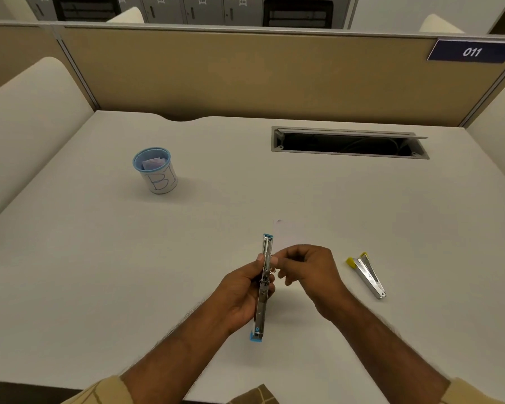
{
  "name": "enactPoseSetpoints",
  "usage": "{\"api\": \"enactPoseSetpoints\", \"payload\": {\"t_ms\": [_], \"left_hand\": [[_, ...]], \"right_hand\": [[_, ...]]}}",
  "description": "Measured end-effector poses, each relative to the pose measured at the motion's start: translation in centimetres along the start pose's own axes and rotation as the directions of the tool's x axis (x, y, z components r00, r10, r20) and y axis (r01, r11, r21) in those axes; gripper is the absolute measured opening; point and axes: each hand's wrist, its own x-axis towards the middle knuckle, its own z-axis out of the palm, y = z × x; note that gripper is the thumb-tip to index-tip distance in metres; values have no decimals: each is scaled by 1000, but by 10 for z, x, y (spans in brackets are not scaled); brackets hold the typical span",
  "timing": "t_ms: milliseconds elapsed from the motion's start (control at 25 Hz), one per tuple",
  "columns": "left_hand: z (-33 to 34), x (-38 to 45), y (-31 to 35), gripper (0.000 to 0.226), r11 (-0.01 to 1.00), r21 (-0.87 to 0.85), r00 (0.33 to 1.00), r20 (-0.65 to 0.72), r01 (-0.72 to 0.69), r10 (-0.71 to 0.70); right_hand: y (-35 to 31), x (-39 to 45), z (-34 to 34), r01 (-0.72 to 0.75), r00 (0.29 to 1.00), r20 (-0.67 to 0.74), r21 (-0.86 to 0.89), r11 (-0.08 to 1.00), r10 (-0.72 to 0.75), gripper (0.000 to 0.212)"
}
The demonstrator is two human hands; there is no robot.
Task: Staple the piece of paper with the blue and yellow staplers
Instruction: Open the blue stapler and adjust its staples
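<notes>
My left hand (241, 295) grips the blue stapler (263, 287), which is swung fully open into one long metal strip with blue caps at both ends. My right hand (309, 272) is right beside it, fingertips pinched at the stapler's middle; whether they hold anything is too small to tell. A white piece of paper (283, 234) lies on the table just beyond my hands, partly hidden by them. The yellow stapler (368, 274) lies on the table to the right of my right hand, slightly open, untouched.
A blue-rimmed cup (156, 170) with handwriting and folded paper inside stands at the back left. An open cable slot (350, 144) is cut into the table (99, 258) at the back right. Beige partition walls enclose the desk.
</notes>
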Motion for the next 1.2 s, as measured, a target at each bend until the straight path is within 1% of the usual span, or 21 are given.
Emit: {"api": "enactPoseSetpoints", "payload": {"t_ms": [120,240,360,560,760,880,1080,1200], "left_hand": [[1,-3,0,27,1000,25,1000,14,-5,5],[2,-5,0,27,999,33,999,32,-1,0],[4,-6,0,28,1000,24,999,40,13,-14],[6,-7,-1,30,998,62,1000,19,1,-2],[7,-6,-1,27,998,61,1000,6,5,-6],[7,-4,-1,25,997,80,1000,2,6,-7],[6,-2,1,23,995,96,999,18,28,-30],[6,-1,1,24,994,98,999,20,41,-43]], "right_hand": [[4,0,3,0,1000,-24,-50,999,-1,6],[5,1,1,49,999,-11,-105,993,-50,10],[5,2,-2,101,995,15,-165,981,-100,9],[9,0,-5,135,990,-3,-163,977,-138,8],[7,-3,-5,212,974,-50,-128,969,-220,16],[5,-3,-6,261,965,-10,-95,961,-263,11],[7,3,-10,310,951,81,-201,929,-299,11],[10,5,-12,337,941,65,-233,912,-332,12]]}}
